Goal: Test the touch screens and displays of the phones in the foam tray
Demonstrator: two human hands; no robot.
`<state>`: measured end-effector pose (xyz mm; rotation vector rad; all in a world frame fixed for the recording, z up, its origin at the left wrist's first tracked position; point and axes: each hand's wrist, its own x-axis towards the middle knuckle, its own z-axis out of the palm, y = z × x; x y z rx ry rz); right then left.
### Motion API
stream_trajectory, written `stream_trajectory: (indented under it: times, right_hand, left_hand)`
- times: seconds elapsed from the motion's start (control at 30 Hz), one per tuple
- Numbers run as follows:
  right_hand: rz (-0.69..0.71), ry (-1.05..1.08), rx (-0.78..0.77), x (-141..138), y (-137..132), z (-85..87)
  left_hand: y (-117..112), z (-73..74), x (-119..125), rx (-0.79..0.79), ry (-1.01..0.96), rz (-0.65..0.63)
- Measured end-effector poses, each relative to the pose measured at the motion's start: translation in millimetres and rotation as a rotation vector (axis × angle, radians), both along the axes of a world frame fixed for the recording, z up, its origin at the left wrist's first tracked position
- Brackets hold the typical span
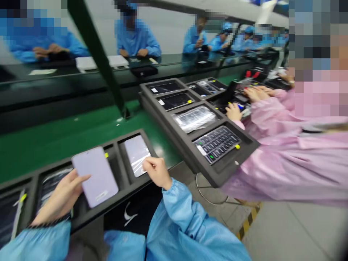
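My left hand grips a flat lavender panel, the size of a small tablet, by its left edge. The panel has rounded corners, a small dark hole at the top and a pale label near the bottom. It is tilted above a dark foam tray. My right hand is closed, its curled fingers over the right edge of a second lavender panel, which lies shiny in the tray's right compartment. Whether those fingers pinch anything is hidden. Film-wrapped dark devices lie in the compartments by my left hand.
To the right stands another foam tray with dark devices and a multi-key part. A co-worker's pink sleeve reaches close to it. A green post rises from the green bench. Several people in blue sit opposite.
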<state>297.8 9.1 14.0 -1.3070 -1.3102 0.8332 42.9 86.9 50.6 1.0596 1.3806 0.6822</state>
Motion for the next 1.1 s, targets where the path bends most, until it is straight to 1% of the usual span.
stream_trajectory:
  times: [0.07,0.2,0.47,0.53,0.63,0.7,0.77,0.87,0.93,1.0,1.03,1.1]
  right_hand:
    - [0.009,-0.010,-0.004,2,1,0.2]
    - [0.042,-0.025,0.000,4,5,0.0]
    - [0.011,-0.049,0.011,3,3,-4.9]
    - [0.009,-0.051,0.015,3,4,-5.1]
    - [0.011,-0.048,0.020,3,3,-4.2]
    - [0.016,-0.042,0.018,3,3,-3.5]
    - [0.029,-0.033,0.009,3,2,-3.3]
    - [0.051,-0.017,-0.007,2,5,-3.6]
    - [0.054,-0.009,-0.011,0,7,-2.3]
    - [0.050,-0.006,-0.006,-2,4,1.6]
    - [0.045,-0.008,-0.002,-4,0,4.5]
    - [0.051,-0.028,0.008,-6,-7,11.0]
  left_hand:
    - [1,-1.8,3,0.001,-0.092,0.038]
    - [5,-5.1,3,0.011,-0.191,0.088]
    - [2,-7.9,4,0.019,-0.218,0.044]
    - [3,-7.7,5,0.046,-0.219,0.088]
    - [0,-2.0,3,0.102,-0.236,0.212]
    - [-8,6.3,2,0.105,-0.257,0.269]
    - [-23,16.8,4,0.068,-0.278,0.284]
    - [-51,30.9,16,-0.031,-0.304,0.242]
    - [-71,34.9,26,-0.103,-0.307,0.174]
    - [-90,31.5,31,-0.191,-0.266,0.107]
    - [-98,26.4,31,-0.218,-0.223,0.098]
    - [-107,9.6,23,-0.259,-0.132,0.067]
